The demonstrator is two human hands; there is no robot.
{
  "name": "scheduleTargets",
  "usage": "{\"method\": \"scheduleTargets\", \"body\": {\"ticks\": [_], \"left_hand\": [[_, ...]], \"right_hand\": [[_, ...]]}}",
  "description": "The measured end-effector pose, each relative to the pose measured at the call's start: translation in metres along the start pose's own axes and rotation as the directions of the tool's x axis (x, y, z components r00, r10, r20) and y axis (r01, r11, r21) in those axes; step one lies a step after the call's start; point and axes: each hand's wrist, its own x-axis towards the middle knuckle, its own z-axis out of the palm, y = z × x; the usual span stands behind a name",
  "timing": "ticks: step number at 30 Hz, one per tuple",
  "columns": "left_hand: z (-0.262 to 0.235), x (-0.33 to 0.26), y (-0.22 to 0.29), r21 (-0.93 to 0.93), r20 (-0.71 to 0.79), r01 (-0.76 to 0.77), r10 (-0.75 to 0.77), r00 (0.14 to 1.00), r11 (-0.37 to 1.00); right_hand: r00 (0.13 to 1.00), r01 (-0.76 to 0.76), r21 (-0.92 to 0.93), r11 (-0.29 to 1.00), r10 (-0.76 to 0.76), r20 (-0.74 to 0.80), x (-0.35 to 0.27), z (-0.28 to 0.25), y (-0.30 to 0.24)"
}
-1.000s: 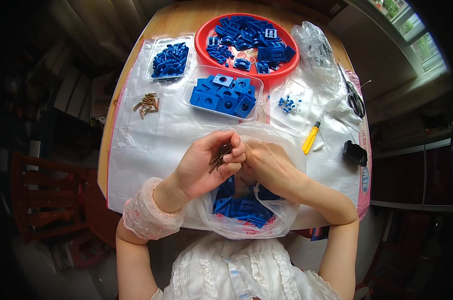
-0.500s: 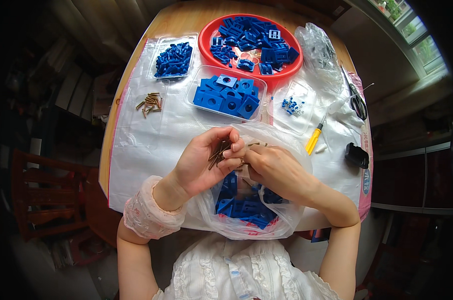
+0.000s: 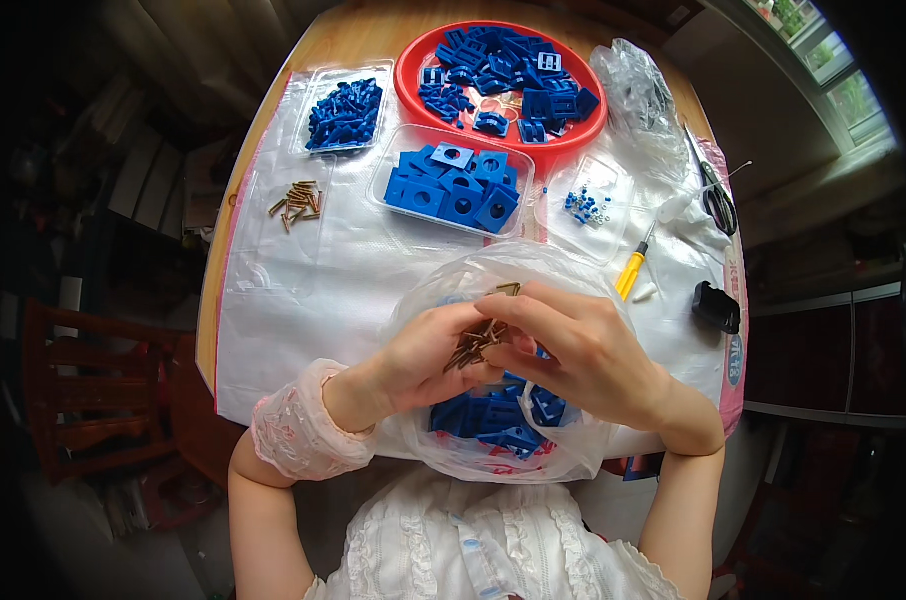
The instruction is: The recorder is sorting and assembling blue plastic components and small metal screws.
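Note:
My left hand (image 3: 421,348) is cupped around a bunch of brass-coloured screws (image 3: 476,345), held above a white plastic bag (image 3: 585,452). Over it comes my right hand (image 3: 598,352), its fingers curled onto the same screws, with one or two sticking up by the fingertips. The bag lies open at the near edge of the table, and blue plastic parts (image 3: 478,414) show inside it. Part of the bag's opening is hidden beneath my hands.
Beyond the bag stand a clear tray of blue square plates (image 3: 413,195), a red basin (image 3: 405,85) of blue parts and a tray of small blue pieces (image 3: 345,115). Loose brass screws (image 3: 296,204) lie left. A yellow screwdriver (image 3: 631,275), scissors (image 3: 718,208) and a black object (image 3: 716,307) lie right.
My right hand has come up out of the bag and over my left palm, onto the screws. My left hand has dropped a little and turned palm up.

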Motion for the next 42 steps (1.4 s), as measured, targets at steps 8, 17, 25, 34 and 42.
{"method": "scheduleTargets", "body": {"ticks": [8,17,25,34,42], "left_hand": [[-0.018,0.0,0.014,-0.16,0.151,-0.142,0.167,0.974,0.977],[-0.013,-0.003,0.015,-0.151,0.103,-0.142,0.158,0.982,0.978],[-0.013,-0.004,0.016,-0.15,0.102,-0.143,0.159,0.982,0.978],[-0.018,-0.003,0.012,-0.151,0.124,-0.17,0.189,0.974,0.974],[-0.01,-0.004,0.016,-0.111,0.051,-0.188,0.194,0.98,0.976]], "right_hand": [[0.939,-0.147,-0.461,0.875,0.27,0.213,-0.014,-0.005,0.008],[0.873,-0.196,-0.562,0.804,0.404,0.273,-0.016,0.031,0.025],[0.86,-0.212,-0.472,0.856,0.393,0.326,-0.015,0.029,0.037],[0.827,-0.228,-0.467,0.854,0.423,0.37,-0.014,0.019,0.019],[0.875,-0.176,-0.432,0.884,0.342,0.343,-0.019,0.036,0.027]]}}
